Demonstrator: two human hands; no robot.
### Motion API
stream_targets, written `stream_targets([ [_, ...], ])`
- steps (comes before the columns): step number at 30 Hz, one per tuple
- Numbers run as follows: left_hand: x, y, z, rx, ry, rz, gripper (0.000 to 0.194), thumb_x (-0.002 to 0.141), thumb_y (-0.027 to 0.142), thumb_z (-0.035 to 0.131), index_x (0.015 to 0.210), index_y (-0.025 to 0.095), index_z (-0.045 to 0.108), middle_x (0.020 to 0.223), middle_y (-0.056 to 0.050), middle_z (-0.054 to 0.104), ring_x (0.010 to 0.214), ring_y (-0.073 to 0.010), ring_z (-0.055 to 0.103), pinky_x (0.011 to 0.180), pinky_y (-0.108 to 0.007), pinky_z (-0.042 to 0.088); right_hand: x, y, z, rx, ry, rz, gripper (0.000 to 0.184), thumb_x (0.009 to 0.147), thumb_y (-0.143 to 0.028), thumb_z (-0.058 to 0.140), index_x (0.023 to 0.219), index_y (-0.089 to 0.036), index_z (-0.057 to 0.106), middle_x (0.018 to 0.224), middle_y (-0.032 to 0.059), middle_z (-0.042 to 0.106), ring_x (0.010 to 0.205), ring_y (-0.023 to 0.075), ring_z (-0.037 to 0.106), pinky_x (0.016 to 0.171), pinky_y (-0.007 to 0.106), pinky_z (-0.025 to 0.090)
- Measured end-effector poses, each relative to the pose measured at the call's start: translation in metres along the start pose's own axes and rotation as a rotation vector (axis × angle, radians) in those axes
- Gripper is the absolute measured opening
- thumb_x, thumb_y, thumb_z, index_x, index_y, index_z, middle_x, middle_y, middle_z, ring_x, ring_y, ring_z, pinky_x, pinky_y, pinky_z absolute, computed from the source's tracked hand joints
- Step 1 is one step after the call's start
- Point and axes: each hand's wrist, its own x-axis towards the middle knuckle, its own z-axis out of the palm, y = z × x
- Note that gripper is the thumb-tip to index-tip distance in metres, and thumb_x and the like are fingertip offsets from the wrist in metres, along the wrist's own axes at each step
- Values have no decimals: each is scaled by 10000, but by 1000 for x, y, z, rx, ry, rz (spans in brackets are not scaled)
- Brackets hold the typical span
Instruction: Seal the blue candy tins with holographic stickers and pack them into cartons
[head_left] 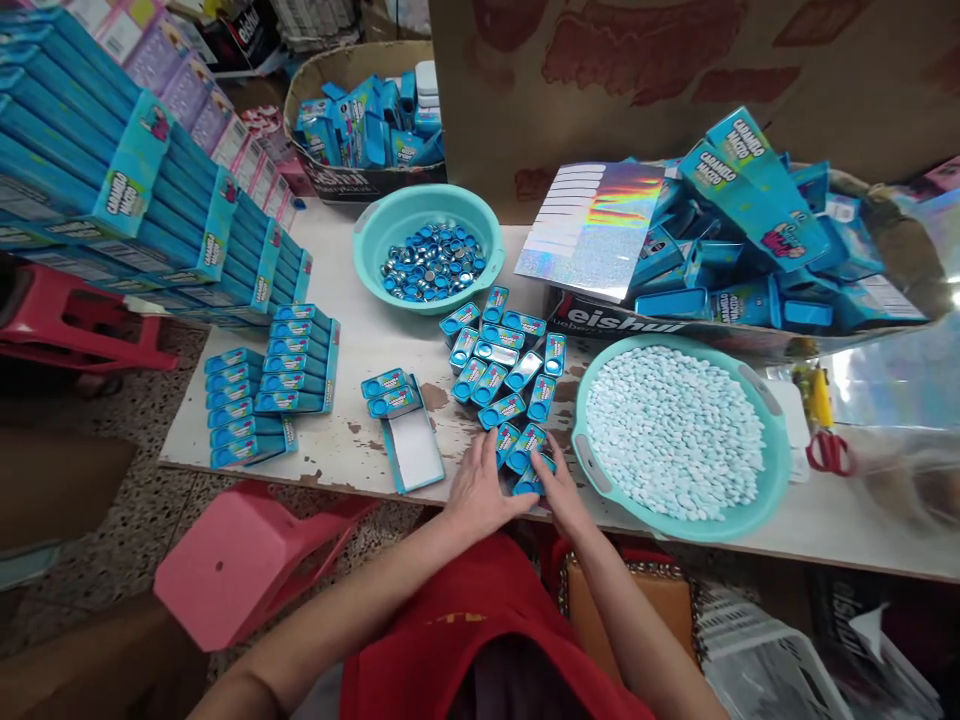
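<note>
Small blue candy tins [501, 410] with rounded ends stand in a loose cluster on the table before me. My left hand [480, 490] lies at the near left side of this cluster, its fingers stretched out against a tin and its thumb apart, pointing right. At the near right, my right hand [561, 490] has its fingers around a tilted candy tin [531, 480], which they partly hide. To the left, an opened display carton [416, 450] with a white inside holds two tins at its far end.
A turquoise basin [581, 445] of pale candies stands right; another basin [367, 250] of blue-silver pieces stands behind. Filled cartons [296, 345] and a tall carton stack [112, 190] are left. Boxes of blue packaging [780, 230], red scissors [829, 452] and a pink stool [217, 560] surround me.
</note>
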Motion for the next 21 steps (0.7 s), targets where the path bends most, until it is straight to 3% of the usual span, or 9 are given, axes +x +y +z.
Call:
stream_targets([
  [2, -4, 8, 11, 88, 87, 34, 1027, 595, 501, 733, 1429, 184, 224, 1411, -180, 279, 1291, -359, 315, 1019, -522, 341, 6, -7, -5, -5, -96, 7, 688, 752, -595, 594, 1336, -278, 415, 1336, 50, 502, 1175, 240, 507, 966, 401, 430],
  [5, -3, 13, 19, 208, 163, 44, 880, 657, 436, 688, 1405, 176, 303, 1393, -199, 267, 1256, -389, 321, 979, -543, 349, 7, -11, -8, -64, -183, -7, 643, 765, -598, 584, 1295, -262, 443, 1260, 55, 560, 1123, 236, 542, 971, 406, 430],
  [10, -4, -7, -5, 287, 1, 198, 816, 626, 271, 638, 1387, 224, 346, 1433, -159, 223, 1246, -384, 313, 994, -539, 328, -6, 3, 0, -196, -176, -140, 645, 800, -635, 498, 1272, -202, 425, 1254, 110, 530, 1142, 251, 510, 994, 447, 406],
  [14, -13, -18, -19, 366, -61, 166, 860, 611, 248, 612, 1411, 252, 296, 1494, -121, 132, 1313, -397, 220, 1035, -558, 274, -2, 9, 10, -283, -136, -279, 712, 818, -700, 395, 1298, -177, 449, 1380, 144, 403, 1318, 269, 323, 1113, 467, 225],
  [16, -14, -18, -17, 394, -40, 136, 867, 612, 253, 614, 1415, 258, 287, 1504, -119, 116, 1318, -404, 213, 1042, -570, 253, 2, 8, 15, -181, -263, -278, 751, 840, -713, 320, 1386, -200, 361, 1454, 114, 327, 1362, 245, 264, 1130, 440, 195],
  [19, -14, -19, -12, 416, -40, 177, 884, 628, 267, 616, 1433, 267, 251, 1513, -122, 119, 1319, -401, 230, 1051, -568, 230, 2, 9, 21, -59, -485, -208, 770, 849, -715, 298, 1451, -237, 253, 1451, 81, 361, 1363, 223, 279, 1110, 422, 248],
  [21, -13, -21, -11, 435, -67, 233, 904, 644, 285, 614, 1451, 253, 208, 1523, -136, 107, 1340, -396, 212, 1067, -560, 199, -2, 11, 23, -58, -482, -180, 795, 827, -734, 332, 1454, -253, 251, 1446, 73, 374, 1367, 226, 271, 1092, 433, 277],
])
